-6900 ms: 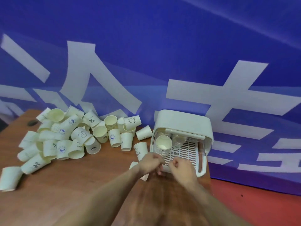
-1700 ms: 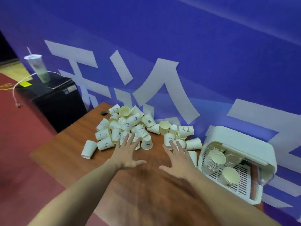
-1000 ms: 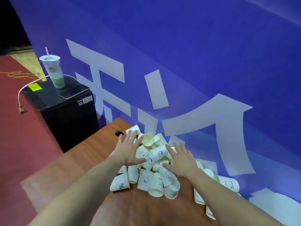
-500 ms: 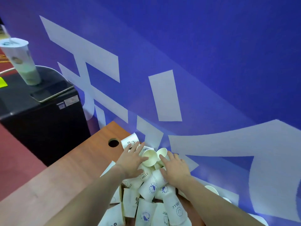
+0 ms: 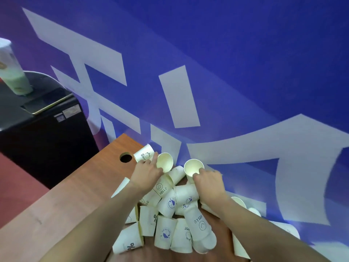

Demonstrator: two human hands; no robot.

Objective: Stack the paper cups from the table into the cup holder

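Each of the hands grips one open-mouthed cup: left hand (image 5: 146, 173) a cup (image 5: 165, 162), right hand (image 5: 208, 183) another cup (image 5: 193, 168). The paper cups (image 5: 170, 220) crowd beneath both wrists. Bare tabletop (image 5: 66, 205) lies left of the left hand, its edge beyond; a wall (image 5: 226, 72) stands just past the fingertips.

Bare table (image 5: 62, 208) left, cups (image 5: 170, 220) heaped ahead, wall (image 5: 236, 82) just behind

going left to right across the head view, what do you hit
Drink cup → black cabinet → table hole → left hand, its grip on an open cup → right hand, its grip on another cup.
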